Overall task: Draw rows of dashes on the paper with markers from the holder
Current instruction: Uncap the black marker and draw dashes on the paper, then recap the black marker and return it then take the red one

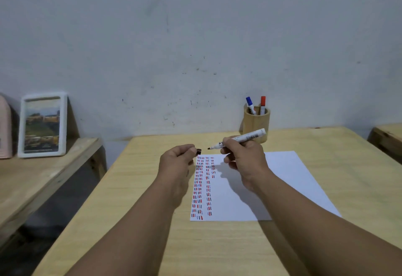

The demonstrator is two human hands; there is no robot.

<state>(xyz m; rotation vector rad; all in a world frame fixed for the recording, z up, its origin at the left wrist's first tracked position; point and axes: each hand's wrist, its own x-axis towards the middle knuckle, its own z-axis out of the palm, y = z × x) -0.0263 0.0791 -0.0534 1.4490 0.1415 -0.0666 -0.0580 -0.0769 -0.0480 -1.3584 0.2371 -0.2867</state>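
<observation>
A white sheet of paper (282,180) lies on the wooden table, with columns of red, blue and black dashes (201,186) along its left side. My right hand (243,156) holds an uncapped white marker (248,137) above the paper's top edge, its dark tip pointing left. My left hand (176,162) pinches the marker's black cap (199,151), a short gap from the tip. A round wooden holder (256,123) stands behind, holding a blue-capped marker (250,103) and a red-capped marker (263,103).
The light wooden table (152,188) runs to a grey wall. A lower wooden bench (32,180) at left carries a white picture frame (43,125) and a pink object (5,127). Another wooden surface (387,136) shows at the far right.
</observation>
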